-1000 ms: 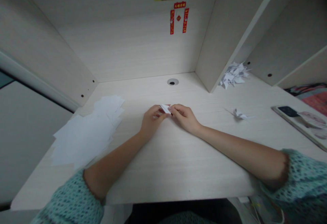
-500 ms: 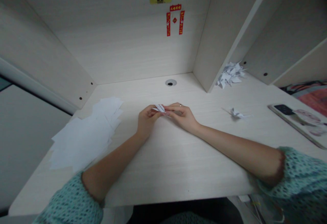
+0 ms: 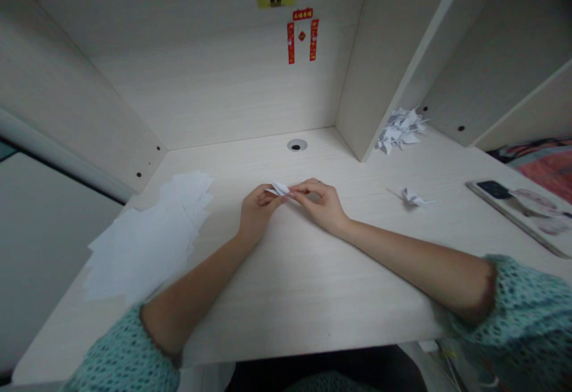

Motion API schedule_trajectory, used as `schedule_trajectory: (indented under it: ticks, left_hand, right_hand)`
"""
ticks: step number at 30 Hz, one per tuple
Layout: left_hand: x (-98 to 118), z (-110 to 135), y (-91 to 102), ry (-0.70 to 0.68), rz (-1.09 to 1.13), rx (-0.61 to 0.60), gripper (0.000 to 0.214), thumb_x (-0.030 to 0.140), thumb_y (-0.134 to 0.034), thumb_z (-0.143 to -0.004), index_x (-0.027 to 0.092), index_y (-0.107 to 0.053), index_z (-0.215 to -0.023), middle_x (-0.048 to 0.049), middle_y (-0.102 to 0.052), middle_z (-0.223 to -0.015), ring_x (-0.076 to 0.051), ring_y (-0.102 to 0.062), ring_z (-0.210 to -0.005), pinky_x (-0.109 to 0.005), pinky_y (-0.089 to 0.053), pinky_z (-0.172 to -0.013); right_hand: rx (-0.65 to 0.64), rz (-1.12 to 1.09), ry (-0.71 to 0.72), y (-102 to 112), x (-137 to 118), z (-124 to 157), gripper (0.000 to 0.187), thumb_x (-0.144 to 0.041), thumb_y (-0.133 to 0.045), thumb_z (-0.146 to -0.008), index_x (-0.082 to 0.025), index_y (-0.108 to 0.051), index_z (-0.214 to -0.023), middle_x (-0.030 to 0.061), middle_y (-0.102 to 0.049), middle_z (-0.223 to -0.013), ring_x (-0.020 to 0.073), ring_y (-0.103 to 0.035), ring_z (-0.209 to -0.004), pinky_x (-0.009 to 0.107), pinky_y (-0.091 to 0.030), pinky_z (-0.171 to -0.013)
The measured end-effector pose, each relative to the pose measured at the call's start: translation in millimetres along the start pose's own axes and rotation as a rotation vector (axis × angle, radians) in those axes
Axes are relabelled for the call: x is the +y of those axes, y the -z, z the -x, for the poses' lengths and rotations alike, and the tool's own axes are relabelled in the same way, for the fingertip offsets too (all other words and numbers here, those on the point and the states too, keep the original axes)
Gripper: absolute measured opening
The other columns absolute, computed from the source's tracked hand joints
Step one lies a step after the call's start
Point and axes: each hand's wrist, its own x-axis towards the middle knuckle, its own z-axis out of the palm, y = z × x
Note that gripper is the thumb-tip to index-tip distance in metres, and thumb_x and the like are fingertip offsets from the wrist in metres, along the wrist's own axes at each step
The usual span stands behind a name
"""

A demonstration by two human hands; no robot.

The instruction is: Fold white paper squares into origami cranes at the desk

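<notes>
A small folded white paper point(image 3: 279, 188), with pointed ends, is held between both hands above the middle of the desk. My left hand point(image 3: 258, 208) is closed, its thumb and fingers pinching the paper's left and lower side. From the right, my right hand point(image 3: 322, 204) pinches the paper's right end with thumb and forefinger. The fingertips hide part of the folds. A finished-looking origami crane point(image 3: 412, 198) lies on the desk to the right of my right hand.
Loose white paper sheets point(image 3: 147, 237) are spread at the left of the desk point(image 3: 286, 296). A heap of folded white paper pieces point(image 3: 402, 128) sits by the upright divider point(image 3: 393, 64). At the right lies a phone point(image 3: 518, 216). A cable hole point(image 3: 297, 145) is at the back.
The folded paper shows a broader, smoother face than before. Both hands keep their pinch in nearly the same place. The whole view has shifted slightly.
</notes>
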Motion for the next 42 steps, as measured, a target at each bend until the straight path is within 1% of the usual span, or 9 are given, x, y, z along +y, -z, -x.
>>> schedule_trajectory:
  ticks: [8,12,17,22,25,31,35,39,42]
  left_hand:
    - [3.4,1.1,-2.6,0.007,-0.011,0.04,0.024,0.027,-0.076,-0.062,0.017,-0.064,-0.08,-0.0025,-0.071,-0.079,-0.014,-0.066,-0.072,-0.027,-0.05,-0.072]
    - [3.3,0.6,-3.5,0.029,-0.065,0.104,0.027,0.029,-0.077,-0.061,0.016,-0.064,-0.081,-0.0025,-0.069,-0.077,-0.013,-0.065,-0.069,-0.025,-0.05,-0.069]
    - [1.3,1.4,-2.0,0.007,-0.131,0.131,0.028,0.034,-0.075,-0.063,0.017,-0.067,-0.082,-0.004,-0.07,-0.079,-0.014,-0.065,-0.069,-0.026,-0.051,-0.068]
    - [1.7,0.7,-1.5,0.011,-0.109,0.149,0.027,0.034,-0.075,-0.063,0.016,-0.067,-0.081,-0.0047,-0.071,-0.079,-0.015,-0.066,-0.07,-0.028,-0.051,-0.07]
    - [0.9,-0.9,-1.4,0.034,-0.072,0.121,0.027,0.034,-0.075,-0.064,0.015,-0.067,-0.082,-0.0046,-0.072,-0.079,-0.015,-0.066,-0.071,-0.028,-0.051,-0.073]
    - [-3.6,-1.6,-0.2,0.052,-0.09,0.011,0.034,0.035,-0.072,-0.067,0.016,-0.067,-0.095,-0.0048,-0.072,-0.086,-0.016,-0.066,-0.077,-0.029,-0.05,-0.076]
    - [-2.7,-0.2,1.1,0.064,-0.178,-0.014,0.024,0.039,-0.07,-0.069,0.018,-0.07,-0.081,-0.0032,-0.072,-0.081,-0.017,-0.066,-0.075,-0.028,-0.05,-0.072]
    - [-1.3,-0.3,3.0,0.062,-0.241,-0.009,0.023,0.041,-0.065,-0.073,0.02,-0.071,-0.08,-0.0034,-0.073,-0.082,-0.018,-0.067,-0.078,-0.029,-0.05,-0.075]
    - [-2.3,-0.5,3.6,0.039,-0.303,-0.011,0.022,0.041,-0.063,-0.075,0.02,-0.07,-0.075,-0.0032,-0.073,-0.076,-0.019,-0.068,-0.073,-0.03,-0.05,-0.072]
  right_hand:
    - [-0.029,0.071,-0.017,-0.8,3.7,0.4,0.013,-0.031,-0.061,-0.08,-0.021,-0.07,-0.081,0.003,-0.069,-0.076,0.0162,-0.059,-0.072,0.03,-0.045,-0.069]
    - [-0.078,0.044,-0.048,-1.1,9.1,-0.3,0.01,-0.028,-0.061,-0.078,-0.019,-0.066,-0.081,0.0018,-0.067,-0.075,0.0153,-0.059,-0.073,0.028,-0.044,-0.069]
    - [-0.131,0.003,-0.107,-1.8,14.0,-1.4,0.011,-0.029,-0.06,-0.077,-0.019,-0.063,-0.078,0.0012,-0.065,-0.074,0.0147,-0.058,-0.071,0.028,-0.042,-0.068]
    - [-0.124,-0.024,-0.112,-1.5,11.0,-1.9,0.015,-0.033,-0.059,-0.08,-0.019,-0.063,-0.078,0.0014,-0.063,-0.073,0.0143,-0.057,-0.07,0.027,-0.042,-0.067]
    - [-0.1,-0.02,-0.124,-1.3,9.7,-2.4,0.016,-0.034,-0.06,-0.08,-0.019,-0.065,-0.077,0.0014,-0.064,-0.071,0.0148,-0.056,-0.069,0.028,-0.041,-0.067]
    - [-0.083,-0.026,-0.128,-2.0,12.7,-3.1,0.015,-0.032,-0.061,-0.079,-0.019,-0.067,-0.078,0.0024,-0.067,-0.073,0.0154,-0.057,-0.07,0.028,-0.041,-0.066]
    - [-0.08,-0.007,-0.127,-1.6,12.8,-3.2,0.014,-0.032,-0.061,-0.079,-0.02,-0.068,-0.078,0.0024,-0.068,-0.075,0.0154,-0.059,-0.07,0.029,-0.042,-0.066]
    - [-0.074,0.015,-0.131,-1.5,13.1,-2.6,0.015,-0.033,-0.061,-0.079,-0.02,-0.069,-0.078,0.0026,-0.069,-0.075,0.0155,-0.059,-0.069,0.029,-0.043,-0.066]
    - [-0.091,0.039,-0.108,-1.7,14.1,-1.5,0.013,-0.031,-0.061,-0.079,-0.02,-0.068,-0.078,0.0027,-0.069,-0.075,0.0157,-0.06,-0.07,0.029,-0.043,-0.066]
